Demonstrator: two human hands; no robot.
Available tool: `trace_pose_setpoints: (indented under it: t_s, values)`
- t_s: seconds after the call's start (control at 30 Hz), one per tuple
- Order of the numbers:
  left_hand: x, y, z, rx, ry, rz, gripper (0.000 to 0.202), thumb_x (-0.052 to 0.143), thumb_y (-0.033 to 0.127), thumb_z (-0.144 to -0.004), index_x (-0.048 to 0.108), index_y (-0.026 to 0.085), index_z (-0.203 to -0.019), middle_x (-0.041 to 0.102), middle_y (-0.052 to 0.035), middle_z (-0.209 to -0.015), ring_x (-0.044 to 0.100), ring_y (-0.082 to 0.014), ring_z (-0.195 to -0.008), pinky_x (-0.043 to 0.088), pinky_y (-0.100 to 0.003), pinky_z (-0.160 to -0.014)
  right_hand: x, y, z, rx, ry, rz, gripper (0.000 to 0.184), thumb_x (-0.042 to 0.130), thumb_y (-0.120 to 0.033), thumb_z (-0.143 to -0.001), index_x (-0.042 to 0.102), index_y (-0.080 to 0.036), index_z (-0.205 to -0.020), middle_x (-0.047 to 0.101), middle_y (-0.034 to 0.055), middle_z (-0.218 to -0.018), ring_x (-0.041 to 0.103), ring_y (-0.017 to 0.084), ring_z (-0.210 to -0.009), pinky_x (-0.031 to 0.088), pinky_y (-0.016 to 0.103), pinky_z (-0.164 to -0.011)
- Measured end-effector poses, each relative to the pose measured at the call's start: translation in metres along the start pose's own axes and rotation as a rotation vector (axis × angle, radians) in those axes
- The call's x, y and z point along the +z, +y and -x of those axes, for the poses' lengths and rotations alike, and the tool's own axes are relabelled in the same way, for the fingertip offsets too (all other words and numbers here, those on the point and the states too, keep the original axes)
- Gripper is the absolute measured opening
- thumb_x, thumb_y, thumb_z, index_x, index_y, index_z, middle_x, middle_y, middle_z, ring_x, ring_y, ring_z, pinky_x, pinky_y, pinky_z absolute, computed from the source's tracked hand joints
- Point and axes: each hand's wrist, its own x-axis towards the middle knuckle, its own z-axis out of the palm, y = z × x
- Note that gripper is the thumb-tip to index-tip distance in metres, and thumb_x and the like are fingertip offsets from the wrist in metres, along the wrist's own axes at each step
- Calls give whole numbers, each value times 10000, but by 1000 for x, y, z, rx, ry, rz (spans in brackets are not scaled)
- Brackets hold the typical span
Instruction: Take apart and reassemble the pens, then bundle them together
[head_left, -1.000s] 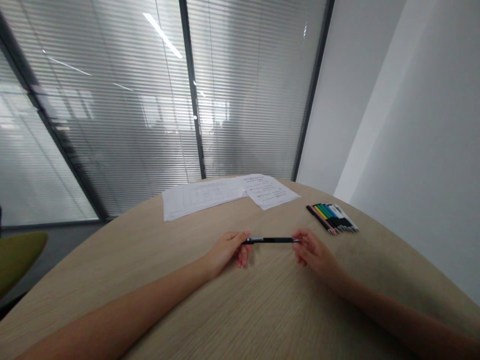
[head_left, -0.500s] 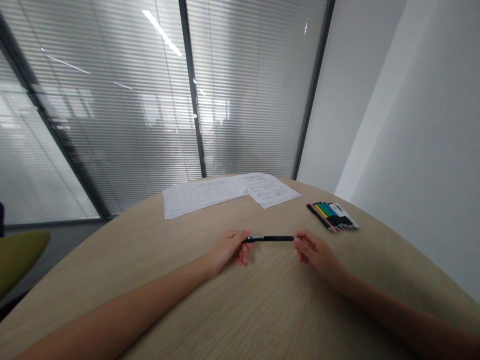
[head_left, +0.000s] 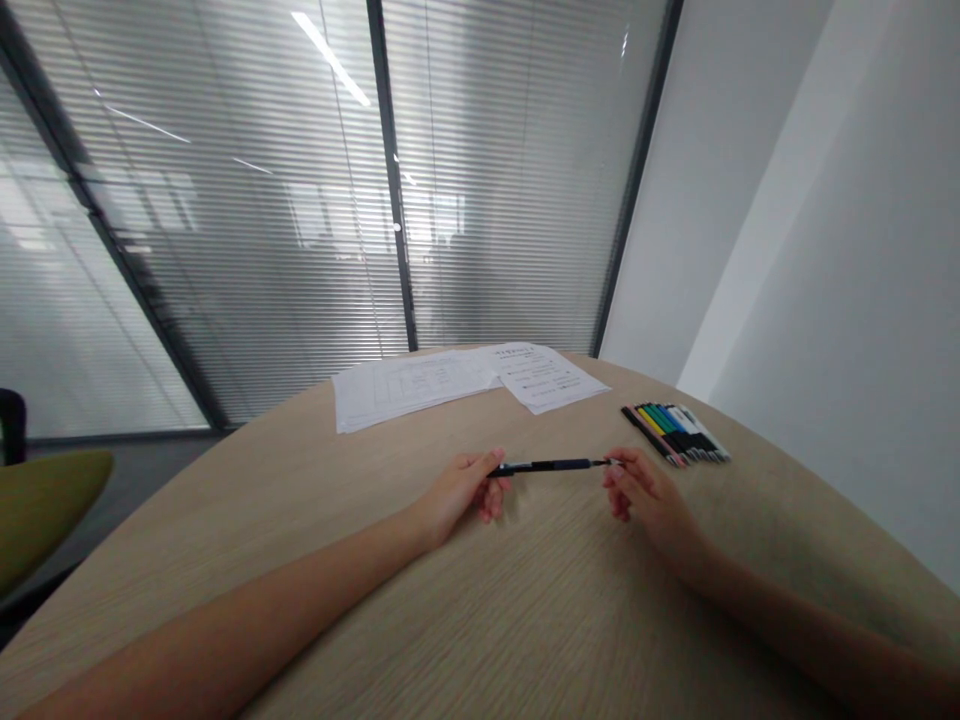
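A black pen (head_left: pixel 551 465) is held level just over the table, lying crosswise between my two hands. My left hand (head_left: pixel 469 492) is closed around its left end, thumb on top. My right hand (head_left: pixel 643 490) pinches a small silvery tip piece (head_left: pixel 615 462) at the pen's right end. Between the barrel and those fingertips shows a thin dark length, narrower than the barrel. Whether the tip piece is fully apart from the pen is too small to tell.
A row of coloured pens (head_left: pixel 675 432) lies at the right on the wooden table (head_left: pixel 420 640). Printed sheets (head_left: pixel 416 385) lie at the far edge, before a glass wall with blinds (head_left: pixel 510 200). A green chair (head_left: pixel 52 510) stands at the left.
My right hand has moved a little right, away from the barrel, holding the tip piece. A thin part now shows at the pen's right end. My left hand keeps its grip.
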Motion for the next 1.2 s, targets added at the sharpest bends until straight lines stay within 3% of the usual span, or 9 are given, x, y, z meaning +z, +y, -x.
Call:
trace_pose_setpoints:
  t_s: [0.6,0.83,0.93,1.07,1.2]
  values:
    - [-8,-2,-7,75,165,-97,329,381,334,-786,514,120,-574,463,30,-333,371,-55,-281,265,-167,-328,-15,-4,-12,94,278,-202,301,514,-438,-666,418,-199,-822,499,-46,-645,445,74,-436,344,201,-377]
    - [-27,5,-16,93,246,-189,310,385,338,-772,505,122,-584,465,31,-357,389,-60,-309,285,-174,-356,-18,-1,-16,105,296,-148,277,493,-424,-654,410,-205,-802,485,-57,-629,433,76,-417,343,212,-379]
    - [-35,8,-20,80,263,-238,314,370,341,-773,498,123,-586,463,29,-363,398,-64,-322,289,-177,-365,-19,3,-17,107,252,-39,268,476,-413,-663,411,-203,-816,488,-51,-619,440,89,-420,349,226,-389]
    - [-39,6,-21,74,246,-277,318,377,361,-765,497,129,-584,456,38,-354,375,-62,-307,272,-177,-358,-21,6,-18,43,119,334,244,439,-386,-698,471,-182,-827,466,-46,-511,458,120,-441,363,250,-447]
    - [-35,5,-15,100,111,-405,330,420,395,-737,490,138,-542,438,49,-349,354,-61,-312,261,-180,-360,-22,8,-17,-90,66,710,226,433,-346,-712,530,-170,-816,489,-13,-552,482,144,-519,372,268,-511]
